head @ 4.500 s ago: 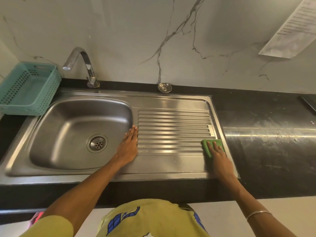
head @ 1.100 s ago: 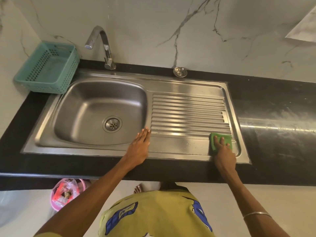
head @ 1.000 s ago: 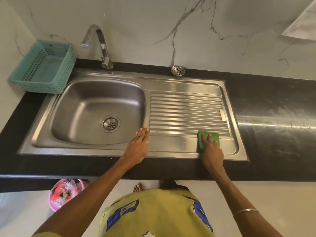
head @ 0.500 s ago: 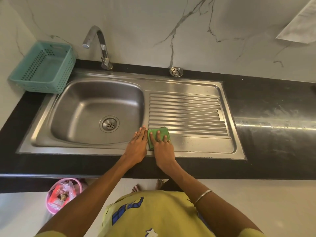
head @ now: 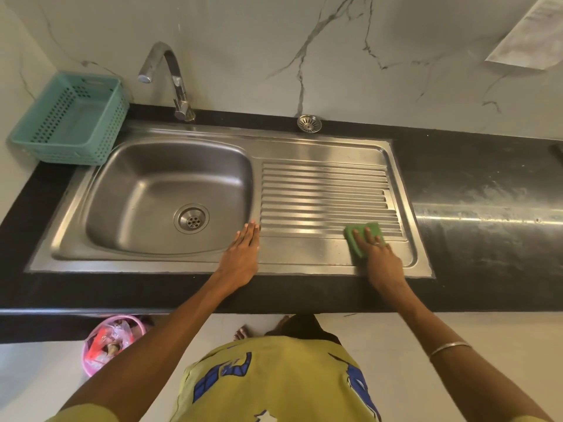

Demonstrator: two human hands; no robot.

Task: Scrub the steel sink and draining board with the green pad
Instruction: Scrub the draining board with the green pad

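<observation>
Pad: the green pad [head: 364,237] lies flat on the draining board [head: 323,190], at the lower right end of its ridges.
Right hand: the right hand [head: 376,254] presses on the pad with straight, spread fingers; its grip is released, not curled round the pad.
Left hand: the left hand [head: 242,254] rests flat on the steel strip between the sink [head: 164,193] and the board, fingers straight, grip released, holding nothing.
Sink: the bowl sits left of centre, drain [head: 191,218] at its bottom.
Tap: the tap [head: 170,77] stands behind the bowl.
Basket: a teal basket [head: 70,117] sits in the upper left, on the black worktop [head: 487,184].
Strainer: a small steel strainer [head: 309,123] lies behind the board.
Bin: a pink bin [head: 111,342] stands on the floor, lower left.
</observation>
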